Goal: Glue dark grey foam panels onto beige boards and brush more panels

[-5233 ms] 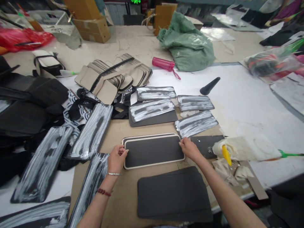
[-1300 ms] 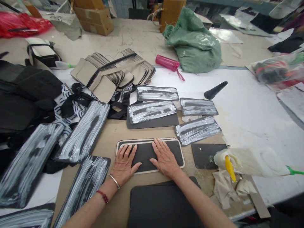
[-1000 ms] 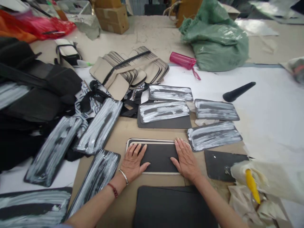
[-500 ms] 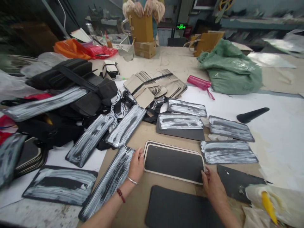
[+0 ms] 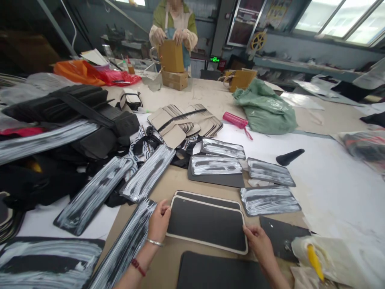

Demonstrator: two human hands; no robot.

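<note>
A black panel with a cream border [image 5: 207,222] lies on the brown board in front of me, on top of a second like it. My left hand [image 5: 159,221] pinches its left end, fingers closed on the edge. At the lower right corner, my right hand [image 5: 259,245] grips the same panel. A plain dark sheet [image 5: 216,273] lies just below it, nearest me.
Black panels brushed with white glue [image 5: 269,200] lie all around. A stack of beige pieces [image 5: 185,122], black bags [image 5: 75,120], a pink bottle [image 5: 234,119] and a green sack [image 5: 264,108] sit farther off. A glue bag with yellow nozzle [image 5: 314,261] lies right. A person [image 5: 174,32] handles a brown bag across the table.
My hands went from pressing flat on the panel to gripping its two ends. My view has tilted up, bringing in the far side of the room and the person.
</note>
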